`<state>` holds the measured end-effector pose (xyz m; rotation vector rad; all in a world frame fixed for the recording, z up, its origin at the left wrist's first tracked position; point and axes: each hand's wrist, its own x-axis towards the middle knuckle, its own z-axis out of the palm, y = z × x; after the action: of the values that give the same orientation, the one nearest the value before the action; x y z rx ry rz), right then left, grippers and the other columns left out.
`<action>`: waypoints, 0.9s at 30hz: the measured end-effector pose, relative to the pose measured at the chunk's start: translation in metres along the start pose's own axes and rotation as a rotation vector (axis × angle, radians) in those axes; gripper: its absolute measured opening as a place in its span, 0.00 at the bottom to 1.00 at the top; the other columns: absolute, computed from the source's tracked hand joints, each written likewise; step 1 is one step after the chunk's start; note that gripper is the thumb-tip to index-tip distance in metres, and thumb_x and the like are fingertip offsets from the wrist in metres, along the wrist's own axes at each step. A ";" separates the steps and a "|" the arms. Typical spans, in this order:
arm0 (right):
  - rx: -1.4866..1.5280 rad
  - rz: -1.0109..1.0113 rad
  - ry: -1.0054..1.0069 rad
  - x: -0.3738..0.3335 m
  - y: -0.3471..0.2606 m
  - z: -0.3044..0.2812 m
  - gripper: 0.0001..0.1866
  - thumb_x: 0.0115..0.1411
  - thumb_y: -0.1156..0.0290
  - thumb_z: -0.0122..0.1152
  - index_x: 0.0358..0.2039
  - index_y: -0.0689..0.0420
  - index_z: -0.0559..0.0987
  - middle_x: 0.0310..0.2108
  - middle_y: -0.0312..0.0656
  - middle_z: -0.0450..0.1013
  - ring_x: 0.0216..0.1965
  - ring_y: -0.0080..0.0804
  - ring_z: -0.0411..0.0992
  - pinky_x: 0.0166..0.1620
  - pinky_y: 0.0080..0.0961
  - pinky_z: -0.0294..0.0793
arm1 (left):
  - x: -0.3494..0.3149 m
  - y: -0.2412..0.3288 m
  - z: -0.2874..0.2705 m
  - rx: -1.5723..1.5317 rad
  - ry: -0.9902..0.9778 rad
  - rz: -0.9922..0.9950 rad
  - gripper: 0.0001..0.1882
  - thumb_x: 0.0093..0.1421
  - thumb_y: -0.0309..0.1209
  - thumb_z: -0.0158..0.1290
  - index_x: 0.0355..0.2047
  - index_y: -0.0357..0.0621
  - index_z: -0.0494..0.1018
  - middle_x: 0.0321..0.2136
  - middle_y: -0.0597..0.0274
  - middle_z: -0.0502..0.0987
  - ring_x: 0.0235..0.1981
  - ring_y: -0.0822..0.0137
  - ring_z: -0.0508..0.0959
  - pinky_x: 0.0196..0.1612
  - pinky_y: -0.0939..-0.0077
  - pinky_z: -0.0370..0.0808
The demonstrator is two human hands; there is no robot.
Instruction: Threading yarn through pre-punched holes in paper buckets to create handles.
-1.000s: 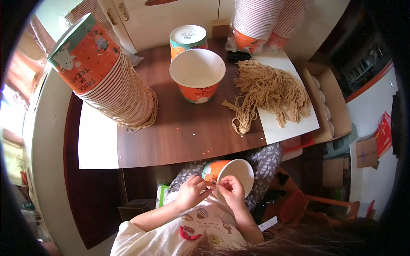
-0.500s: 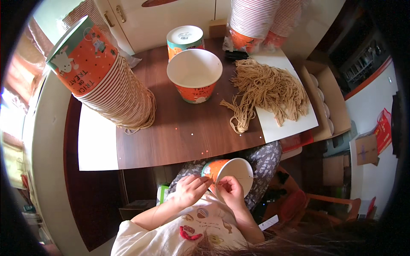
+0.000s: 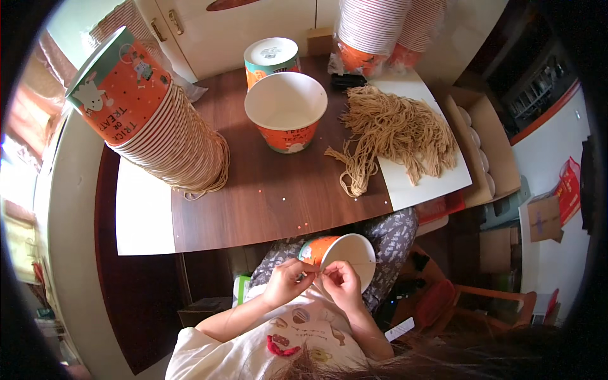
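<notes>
A paper bucket, orange outside and white inside, lies tilted in my lap with its mouth to the right. A thin tan cord crosses its mouth to the far side of the rim. At the near side of the rim my left hand and my right hand meet, fingertips pinched close together on the cord. The cord's end is too small to make out between the fingers. On the table ahead stands an upright open bucket with an orange printed side.
A tall leaning stack of nested buckets, with cords hanging from it, stands at the table's left. A heap of tan cords lies at the right. Bagged bucket stacks and an upturned bucket stand behind. A cardboard box adjoins the right edge.
My left hand has turned slightly and its fingers have curled into a tighter pinch beside my right fingertips. The bucket in my lap has hardly moved.
</notes>
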<state>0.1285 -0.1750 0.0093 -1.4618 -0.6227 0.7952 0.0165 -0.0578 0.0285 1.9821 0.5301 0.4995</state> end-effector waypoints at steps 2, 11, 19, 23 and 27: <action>-0.001 0.004 0.001 -0.001 0.002 0.000 0.09 0.49 0.81 0.59 0.31 0.60 0.70 0.24 0.31 0.69 0.22 0.11 0.64 0.24 0.10 0.64 | -0.002 0.002 0.000 -0.091 -0.046 -0.116 0.08 0.47 0.19 0.54 0.31 0.40 0.74 0.25 0.58 0.75 0.25 0.67 0.75 0.28 0.77 0.72; -0.099 -0.043 0.001 -0.002 -0.002 0.000 0.09 0.48 0.81 0.59 0.30 0.60 0.70 0.23 0.32 0.70 0.21 0.12 0.65 0.24 0.11 0.65 | -0.005 0.000 0.003 -0.238 -0.068 -0.255 0.07 0.50 0.23 0.56 0.31 0.38 0.74 0.28 0.62 0.76 0.27 0.77 0.73 0.30 0.82 0.71; -0.198 -0.076 0.001 -0.002 -0.008 0.000 0.09 0.48 0.81 0.60 0.30 0.60 0.71 0.23 0.34 0.71 0.20 0.15 0.67 0.24 0.13 0.67 | -0.003 0.005 0.002 -0.137 -0.037 -0.183 0.05 0.49 0.23 0.56 0.29 0.38 0.74 0.26 0.63 0.75 0.27 0.76 0.74 0.31 0.81 0.72; -0.227 -0.087 0.002 -0.003 -0.007 0.000 0.09 0.47 0.81 0.60 0.30 0.60 0.71 0.23 0.34 0.71 0.20 0.16 0.67 0.24 0.14 0.67 | -0.005 -0.003 0.004 -0.243 -0.082 -0.188 0.07 0.51 0.22 0.55 0.32 0.37 0.72 0.28 0.62 0.74 0.28 0.75 0.74 0.33 0.82 0.73; -0.257 -0.121 -0.013 -0.002 -0.010 0.001 0.10 0.46 0.82 0.60 0.29 0.60 0.71 0.23 0.35 0.71 0.19 0.16 0.67 0.23 0.15 0.67 | -0.009 -0.017 0.012 -0.679 -0.114 -0.402 0.08 0.52 0.20 0.52 0.34 0.36 0.69 0.31 0.63 0.72 0.32 0.74 0.74 0.37 0.82 0.72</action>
<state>0.1273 -0.1756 0.0194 -1.6354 -0.8395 0.6480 0.0127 -0.0643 0.0072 1.2094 0.5748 0.2600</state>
